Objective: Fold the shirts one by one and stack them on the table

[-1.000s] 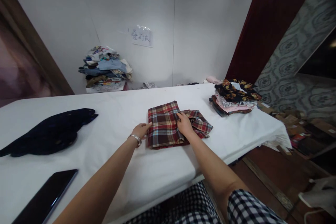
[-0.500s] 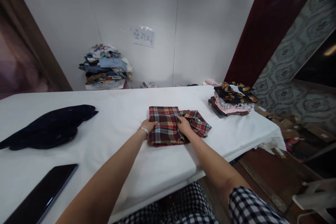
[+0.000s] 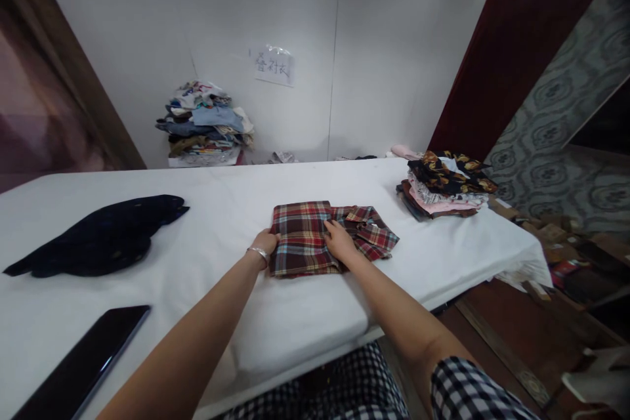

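**Two hands on a folded plaid shirt**

Two bare hands rest on the plaid shirt, which lies folded near the middle of the table, somewhat toward its right end and closer to the near edge than the far one. The left hand, with a silver bracelet at the wrist, sits at the shirt's left edge, its fingers curled onto the border of the fabric; whether they pinch the cloth or only press against it cannot be told. The right hand lies loose and flat on top of the shirt, fingers pointing toward the far edge, just where the folded rectangle meets the crumpled part with the collar that spreads to the right.

The shirt is red, brown and cream check. Its left part is a neat flat rectangle; its right part is less tidy.

Farther out, a stack of folded clothes stands near the table's far right corner, well apart from the shirt, with a dark flowered piece on top. A dark navy garment lies unfolded toward the left end of the table. A black phone lies flat at the near left edge, screen dark.

Beyond the far edge, against the white wall, a pile of mixed clothes is heaped up, and a paper note with handwriting is stuck to the wall above and to its right.
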Demonstrator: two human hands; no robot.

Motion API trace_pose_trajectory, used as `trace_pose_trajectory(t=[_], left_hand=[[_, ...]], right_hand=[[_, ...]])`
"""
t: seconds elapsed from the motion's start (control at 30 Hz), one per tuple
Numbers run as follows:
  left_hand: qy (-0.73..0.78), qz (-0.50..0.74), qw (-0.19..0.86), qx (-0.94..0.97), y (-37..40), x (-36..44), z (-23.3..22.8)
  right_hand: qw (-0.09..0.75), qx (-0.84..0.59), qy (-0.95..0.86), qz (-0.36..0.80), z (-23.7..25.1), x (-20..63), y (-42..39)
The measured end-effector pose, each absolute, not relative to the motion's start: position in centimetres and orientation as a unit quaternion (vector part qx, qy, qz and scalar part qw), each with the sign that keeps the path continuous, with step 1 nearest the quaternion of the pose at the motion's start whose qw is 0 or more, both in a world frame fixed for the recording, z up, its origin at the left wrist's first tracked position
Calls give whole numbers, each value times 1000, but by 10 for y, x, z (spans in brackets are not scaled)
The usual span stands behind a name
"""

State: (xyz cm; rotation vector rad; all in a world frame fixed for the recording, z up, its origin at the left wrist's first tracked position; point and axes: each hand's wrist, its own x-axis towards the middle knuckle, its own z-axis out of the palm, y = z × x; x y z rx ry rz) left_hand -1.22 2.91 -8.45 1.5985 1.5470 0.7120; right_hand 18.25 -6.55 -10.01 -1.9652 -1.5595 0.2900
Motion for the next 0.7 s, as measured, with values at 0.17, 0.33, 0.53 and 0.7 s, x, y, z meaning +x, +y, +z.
trace_pose_trajectory(t=[0.17, 0.33, 0.53, 0.7], left_hand=[[618, 269, 397, 623, 27, -9, -85], [591, 272, 445, 616, 24, -8, -74], [586, 288, 547, 523, 15, -8, -66], [549, 271, 653, 447, -5, -20, -60]], right_hand=[[274, -763, -574, 119, -103, 180, -66], [318, -741, -568, 163, -100, 187, -64], [541, -662, -467, 224, -84, 189, -125], [608, -584, -233, 486, -79, 160, -205]])
